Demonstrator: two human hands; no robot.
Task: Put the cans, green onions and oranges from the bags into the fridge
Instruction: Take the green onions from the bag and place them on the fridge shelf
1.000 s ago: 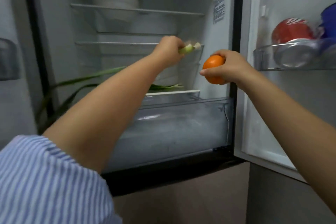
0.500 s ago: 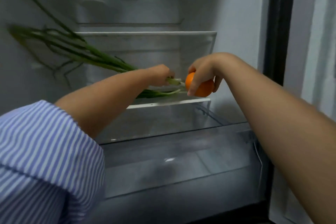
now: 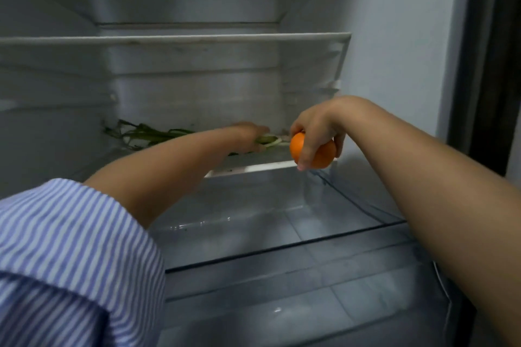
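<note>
We have both arms deep in the fridge (image 3: 400, 70). Our left hand (image 3: 248, 132) lies on the white ends of the onions (image 3: 152, 135), which rest along the shelf (image 3: 253, 169) with their leaves trailing toward 9 o'clock; whether those fingers are closed on the stalks or just resting, we cannot tell. Our right hand (image 3: 318, 127), at 3 o'clock of the left, is curled over 1 orange (image 3: 320, 153), gripping it from above right at the shelf's front edge.

We judge the onions as good as placed and the orange nearly so. No cans or bags show here. A label at 1 o'clock is cut off and unreadable.
</note>
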